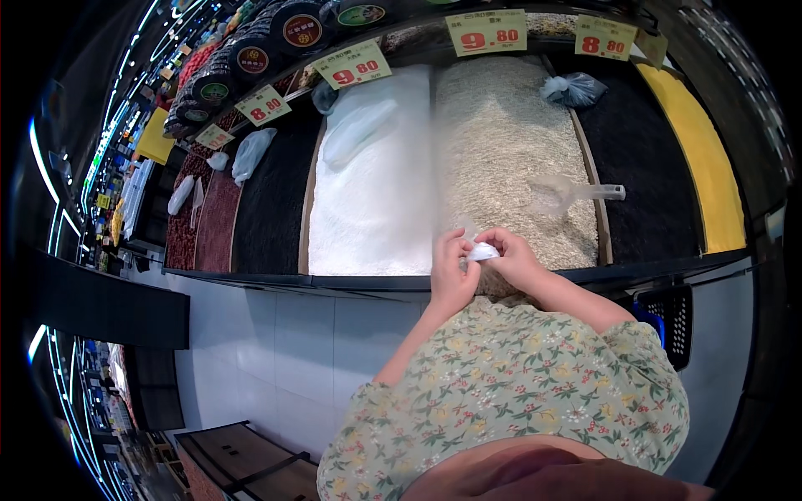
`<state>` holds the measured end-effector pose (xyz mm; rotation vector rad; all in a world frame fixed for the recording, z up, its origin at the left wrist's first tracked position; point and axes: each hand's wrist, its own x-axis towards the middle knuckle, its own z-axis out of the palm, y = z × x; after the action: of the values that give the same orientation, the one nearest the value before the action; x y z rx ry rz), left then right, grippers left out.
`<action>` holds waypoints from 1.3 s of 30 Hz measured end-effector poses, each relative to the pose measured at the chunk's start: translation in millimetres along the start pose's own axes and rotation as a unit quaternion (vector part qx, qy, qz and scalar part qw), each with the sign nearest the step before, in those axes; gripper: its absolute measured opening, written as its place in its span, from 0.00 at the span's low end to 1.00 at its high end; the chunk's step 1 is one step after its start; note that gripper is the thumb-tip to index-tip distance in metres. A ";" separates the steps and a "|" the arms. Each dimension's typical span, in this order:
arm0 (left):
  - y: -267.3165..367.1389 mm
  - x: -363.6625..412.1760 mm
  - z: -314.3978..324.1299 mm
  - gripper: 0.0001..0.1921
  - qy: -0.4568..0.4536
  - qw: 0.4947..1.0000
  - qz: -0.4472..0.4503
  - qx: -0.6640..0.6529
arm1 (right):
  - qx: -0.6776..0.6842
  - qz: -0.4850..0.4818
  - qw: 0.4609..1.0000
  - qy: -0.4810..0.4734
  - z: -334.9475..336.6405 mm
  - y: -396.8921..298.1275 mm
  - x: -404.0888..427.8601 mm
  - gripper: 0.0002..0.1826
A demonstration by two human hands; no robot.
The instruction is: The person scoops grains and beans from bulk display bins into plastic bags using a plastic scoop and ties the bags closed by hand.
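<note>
Both hands meet low over the front edge of the grain bins. My left hand and my right hand pinch a small bunched piece of white, thin plastic between their fingertips. Below it, partly behind my forearms, a bag of beige grain seems to hang against my front. Beyond the hands lie a bin of white grain on the left and a bin of pale beige grain on the right. A clear plastic scoop rests on the beige grain, its handle crossing the divider.
Black grain fills bins at left and right. Thin plastic bags lie on several bins. Price cards and stacked round packages line the back. A black perforated basket stands at lower right.
</note>
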<state>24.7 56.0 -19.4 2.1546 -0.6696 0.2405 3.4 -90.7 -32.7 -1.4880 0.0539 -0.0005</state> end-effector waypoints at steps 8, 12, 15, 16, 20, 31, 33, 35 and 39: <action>-11.2 -6.7 -3.0 0.14 -0.063 0.976 -0.122 -0.169 | 0.253 0.215 0.937 -0.107 -11.4 -15.4 -2.1 0.12; -10.1 -3.9 -6.9 0.13 -0.075 0.994 -0.028 -0.080 | 0.291 0.247 0.918 -0.108 -10.2 -11.2 -0.2 0.10; -7.9 -2.9 -12.3 0.12 -0.062 0.995 0.049 -0.057 | 0.275 0.235 0.929 -0.082 -8.0 -9.6 -1.5 0.10; -3.7 -3.4 -14.1 0.12 -0.065 0.995 0.050 -0.059 | 0.275 0.235 0.929 -0.079 -8.3 -8.3 -2.3 0.10; -14.7 -8.4 -11.2 0.09 -0.073 0.995 0.060 -0.038 | 0.149 0.173 0.970 -0.082 -6.5 -1.7 -4.8 0.11; -10.5 -2.3 -15.2 0.05 -0.061 0.992 0.020 -0.109 | -0.271 -0.115 0.952 -0.083 -8.4 0.4 -12.3 0.16; -7.1 0.7 -17.6 0.04 -0.067 0.990 0.021 -0.122 | -0.308 -0.144 0.938 -0.072 -6.0 3.4 -15.1 0.12; -6.0 2.3 -17.6 0.04 -0.061 0.981 0.061 -0.176 | -0.324 -0.125 0.934 -0.085 -2.0 5.3 -15.9 0.12; -2.3 5.6 -17.1 0.04 -0.066 0.976 0.097 -0.185 | -0.376 -0.130 0.909 -0.127 -5.7 5.3 -16.5 0.12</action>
<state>31.7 68.4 -8.1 1.7594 -0.9260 0.0686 -13.4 -95.4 -37.9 -2.2462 -0.4003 -0.0017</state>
